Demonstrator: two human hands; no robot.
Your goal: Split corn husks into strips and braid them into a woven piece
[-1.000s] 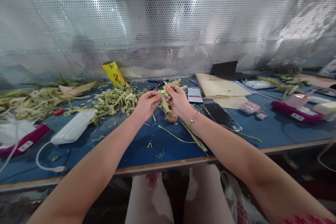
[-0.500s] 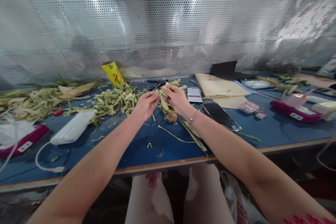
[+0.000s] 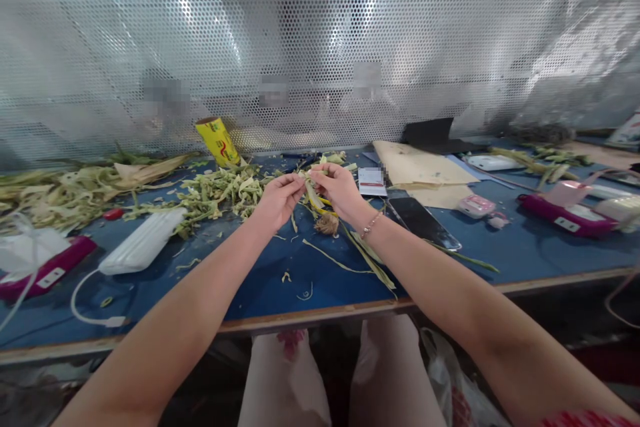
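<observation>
Above the blue table (image 3: pixel 280 280), my left hand (image 3: pixel 283 199) and my right hand (image 3: pixel 337 190) meet at the fingertips. Both pinch a pale green leaf strip (image 3: pixel 313 195), whose lower end hangs between them. Just below my right hand lies a brown tuft (image 3: pixel 327 223). To the left of my left hand spreads a heap of curled green pieces (image 3: pixel 225 187). Long pale strips (image 3: pixel 373 260) lie under and beside my right wrist, which wears a bracelet.
A yellow tube (image 3: pixel 219 141) leans behind the heap. At left are a white device (image 3: pixel 143 242) with a cable and a magenta box (image 3: pixel 55 269). To the right lie a phone (image 3: pixel 424 222), brown paper (image 3: pixel 425 167) and another magenta box (image 3: pixel 565 217). A perforated metal screen (image 3: pixel 320 47) stands behind.
The fingers of my right hand have shifted slightly on the leaf strip. The whole view has moved a little; the objects on the table look unchanged.
</observation>
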